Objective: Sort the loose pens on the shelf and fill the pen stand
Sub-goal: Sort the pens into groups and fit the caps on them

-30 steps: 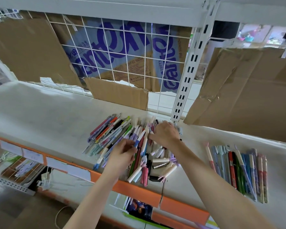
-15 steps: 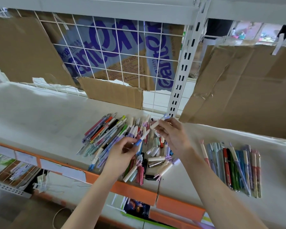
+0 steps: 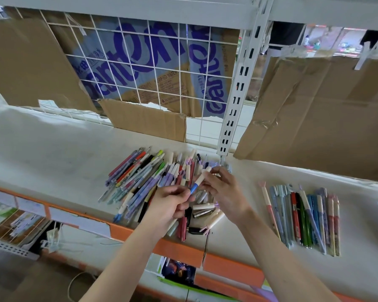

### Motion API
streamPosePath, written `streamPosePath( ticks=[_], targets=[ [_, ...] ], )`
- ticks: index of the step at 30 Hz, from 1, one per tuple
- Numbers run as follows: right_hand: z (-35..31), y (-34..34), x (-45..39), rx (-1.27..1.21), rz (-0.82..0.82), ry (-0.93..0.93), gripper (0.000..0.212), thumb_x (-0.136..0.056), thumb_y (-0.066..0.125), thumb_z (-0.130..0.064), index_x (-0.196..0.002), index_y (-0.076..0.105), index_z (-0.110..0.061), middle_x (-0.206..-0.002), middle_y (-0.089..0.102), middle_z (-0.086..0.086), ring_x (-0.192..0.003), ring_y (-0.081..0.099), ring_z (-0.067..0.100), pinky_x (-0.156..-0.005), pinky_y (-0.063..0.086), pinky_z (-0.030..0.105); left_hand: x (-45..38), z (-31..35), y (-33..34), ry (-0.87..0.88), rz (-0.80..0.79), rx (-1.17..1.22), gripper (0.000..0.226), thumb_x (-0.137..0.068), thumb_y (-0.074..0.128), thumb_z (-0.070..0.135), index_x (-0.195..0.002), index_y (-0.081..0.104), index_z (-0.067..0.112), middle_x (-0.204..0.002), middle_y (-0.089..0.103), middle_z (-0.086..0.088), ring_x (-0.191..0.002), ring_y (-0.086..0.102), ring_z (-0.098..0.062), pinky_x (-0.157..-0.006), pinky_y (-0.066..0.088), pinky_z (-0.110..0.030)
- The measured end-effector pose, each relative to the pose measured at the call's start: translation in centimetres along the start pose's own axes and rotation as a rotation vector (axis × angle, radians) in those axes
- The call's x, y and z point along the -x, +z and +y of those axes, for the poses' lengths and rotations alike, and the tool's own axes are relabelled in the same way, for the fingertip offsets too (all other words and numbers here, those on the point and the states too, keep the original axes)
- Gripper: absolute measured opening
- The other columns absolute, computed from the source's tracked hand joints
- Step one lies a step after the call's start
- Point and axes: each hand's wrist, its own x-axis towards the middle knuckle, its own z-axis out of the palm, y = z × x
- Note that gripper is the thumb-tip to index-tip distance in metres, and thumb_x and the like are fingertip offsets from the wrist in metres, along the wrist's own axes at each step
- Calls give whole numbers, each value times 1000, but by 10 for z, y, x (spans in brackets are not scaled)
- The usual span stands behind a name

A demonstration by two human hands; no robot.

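Observation:
A loose heap of pens lies on the white shelf, with caps and short pieces at its right side. My left hand pinches the blue lower end of a blue-and-white pen just above the heap. My right hand pinches the same pen at its white upper end. A second, tidier row of pens lies side by side on the shelf to the right. No pen stand is visible.
A white slotted upright and a wire grid stand behind the heap. Cardboard sheets lean against the back. The shelf's orange front edge carries paper labels, with lower shelves of goods beneath.
Both hands have lifted from the heap and come together on one blue-and-white pen; earlier my right hand reached into the pile and picked out a white piece.

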Motion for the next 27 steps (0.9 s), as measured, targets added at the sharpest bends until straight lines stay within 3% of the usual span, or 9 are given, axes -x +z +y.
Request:
streamPosePath(
  ticks=[5, 9, 12, 14, 17, 20, 22, 24, 27],
  targets=[
    [-8, -9, 0, 44, 39, -11, 7, -91, 57, -5, -92, 50, -5, -86, 68, 19, -74, 64, 26, -72, 53, 32, 2, 4, 19, 64, -55, -64, 18, -95, 47, 1, -85, 62, -1, -56, 58, -2, -39, 43, -4, -34, 29, -11],
    [-8, -17, 6, 170, 17, -2, 22, -87, 63, -13, -100, 46, -5, -74, 67, 6, -65, 57, 26, -54, 42, 35, 3, 4, 21, 102, -78, -123, 20, -96, 44, 1, -87, 61, -4, -55, 58, -3, -39, 46, -4, -35, 31, -11],
    [-5, -21, 9, 201, 43, 12, 23, -85, 66, -16, -97, 49, -5, -67, 65, 4, -65, 50, 28, -60, 36, 44, 3, -2, 21, 109, -88, -176, 19, -96, 45, 3, -91, 62, -4, -66, 60, -11, -43, 52, -5, -38, 37, -13],
    [-4, -23, 11, 201, 60, 19, 27, -82, 71, -18, -94, 52, -4, -71, 65, 9, -67, 53, 28, -66, 38, 47, 1, -7, 19, 107, -94, -270, 20, -97, 47, 8, -97, 63, -4, -68, 64, -12, -50, 59, -7, -46, 47, -17],
    [-3, -26, 12, 210, 70, 34, 30, -80, 73, -22, -88, 50, -4, -65, 59, 14, -62, 52, 32, -61, 39, 46, -1, -13, 13, 134, -119, -421, 14, -94, 53, 13, -94, 66, 8, -79, 67, -21, -62, 65, -13, -60, 55, -28],
    [-7, -34, 10, 245, 188, 15, 15, -87, 65, -14, -90, 53, -5, -60, 57, 3, -57, 51, 22, -57, 44, 31, 1, -15, 8, 218, -90, -600, 11, -90, 58, 13, -92, 67, 19, -82, 69, 2, -75, 66, -11, -81, 54, -30],
    [-11, -44, 7, 430, 275, -25, 10, -89, 62, -16, -95, 56, -9, -63, 56, -2, -57, 50, 11, -57, 41, 22, 1, -14, 1, 265, -21, -641, 14, -89, 60, 11, -91, 66, 23, -84, 69, 6, -77, 66, -11, -81, 55, -32],
    [-11, -56, 4, 775, 316, -63, 13, -90, 59, -19, -101, 52, -15, -64, 54, -4, -57, 49, 8, -55, 38, 21, -1, -13, -6, 323, 50, -637, 17, -89, 59, 8, -87, 65, 24, -81, 69, 7, -69, 65, -12, -72, 56, -31],
    [-6, -72, 5, 1220, 321, -58, 29, -92, 50, -17, -120, 44, -16, -65, 54, 1, -58, 51, 17, -49, 38, 25, -7, -8, -17, 450, 222, -714, 16, -89, 59, 6, -88, 64, 22, -85, 66, 11, -69, 62, -7, -64, 47, -9]
  ],
)
